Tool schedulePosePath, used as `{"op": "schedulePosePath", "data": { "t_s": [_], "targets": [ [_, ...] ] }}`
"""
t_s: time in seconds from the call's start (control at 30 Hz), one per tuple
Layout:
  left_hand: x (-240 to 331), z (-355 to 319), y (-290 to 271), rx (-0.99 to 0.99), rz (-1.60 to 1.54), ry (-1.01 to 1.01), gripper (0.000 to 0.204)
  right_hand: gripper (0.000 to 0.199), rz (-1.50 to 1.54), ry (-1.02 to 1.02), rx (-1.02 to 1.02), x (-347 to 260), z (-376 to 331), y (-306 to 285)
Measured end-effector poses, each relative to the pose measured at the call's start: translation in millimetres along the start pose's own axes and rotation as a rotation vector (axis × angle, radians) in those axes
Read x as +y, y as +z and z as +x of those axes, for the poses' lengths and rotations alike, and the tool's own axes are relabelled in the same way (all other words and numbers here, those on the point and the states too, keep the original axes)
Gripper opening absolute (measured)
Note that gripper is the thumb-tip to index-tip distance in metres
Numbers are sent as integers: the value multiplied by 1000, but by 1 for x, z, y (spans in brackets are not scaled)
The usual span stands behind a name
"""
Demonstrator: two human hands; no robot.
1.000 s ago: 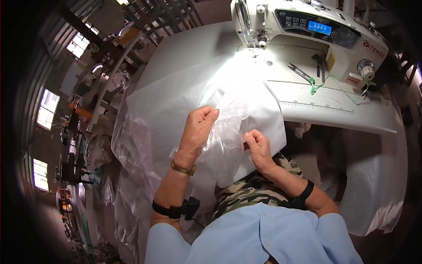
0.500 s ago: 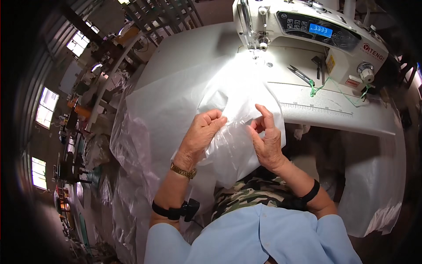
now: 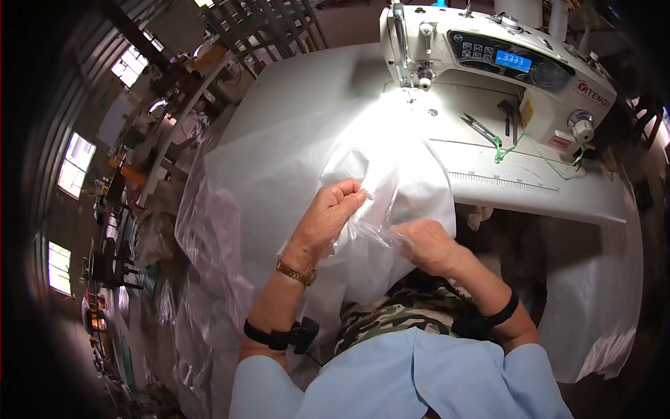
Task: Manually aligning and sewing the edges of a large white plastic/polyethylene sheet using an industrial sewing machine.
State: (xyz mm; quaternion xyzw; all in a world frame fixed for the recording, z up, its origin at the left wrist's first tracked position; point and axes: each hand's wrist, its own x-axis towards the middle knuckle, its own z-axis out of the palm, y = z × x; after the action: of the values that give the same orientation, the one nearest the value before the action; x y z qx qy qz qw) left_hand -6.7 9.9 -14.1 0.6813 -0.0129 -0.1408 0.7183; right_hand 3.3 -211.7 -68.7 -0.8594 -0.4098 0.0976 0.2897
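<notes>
A large sheet of thin, whitish see-through plastic film (image 3: 279,160) covers the left side of the table and runs up to the needle area of a white sewing machine (image 3: 412,42). My left hand (image 3: 328,216) is closed, pinching a fold of the film between thumb and fingers. Just to its right, my right hand (image 3: 429,246) is closed too, its fingers turned down on the film's gathered near edge. Creases stretch in the film between the two hands. The right fingertips are partly hidden behind the hand and film.
Thread snips (image 3: 481,130) tied with green string (image 3: 520,144) lie right of the needle, beside a small dark tool (image 3: 507,117). A ruler scale (image 3: 502,183) runs along the table's front edge. More film (image 3: 593,300) hangs down at the right. A slatted rack (image 3: 269,28) stands behind.
My right hand has gone from spread fingers above the film to closed on its edge, moving slightly down. My left hand keeps its pinch. The whole view has shifted a little.
</notes>
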Motion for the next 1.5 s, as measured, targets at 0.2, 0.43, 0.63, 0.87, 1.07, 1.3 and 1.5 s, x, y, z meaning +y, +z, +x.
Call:
{"op": "schedulePosePath", "data": {
  "t_s": [0.2, 0.43, 0.63, 0.87, 1.07, 1.3, 1.5],
  "targets": [
    [-1, 1, 5, 50, 66, 17, 18, 12, -74, 37, 269, -12, -7, -46],
    [2, 1, 3, 53, 348, 105, 17, 23, -15, -316, 185, -32, -4, 45],
    [-3, -2, 11, 176, 550, 218, 25, 27, 443, -294, -122, -16, -13, -2],
    [-4, -4, 14, 190, 538, 229, 28, 11, 288, 33, 503, 17, 40, -80],
    [-9, -5, 11, 168, 465, 178, 21, 10, -151, -183, 464, 46, 75, -81],
    [-11, -4, 15, 110, 236, 170, 21, 13, -271, -158, 419, 44, 90, -79],
    [-18, -2, 15, 133, 355, 171, 18, 24, -137, -150, 619, 20, 67, -42]
  ]
}}
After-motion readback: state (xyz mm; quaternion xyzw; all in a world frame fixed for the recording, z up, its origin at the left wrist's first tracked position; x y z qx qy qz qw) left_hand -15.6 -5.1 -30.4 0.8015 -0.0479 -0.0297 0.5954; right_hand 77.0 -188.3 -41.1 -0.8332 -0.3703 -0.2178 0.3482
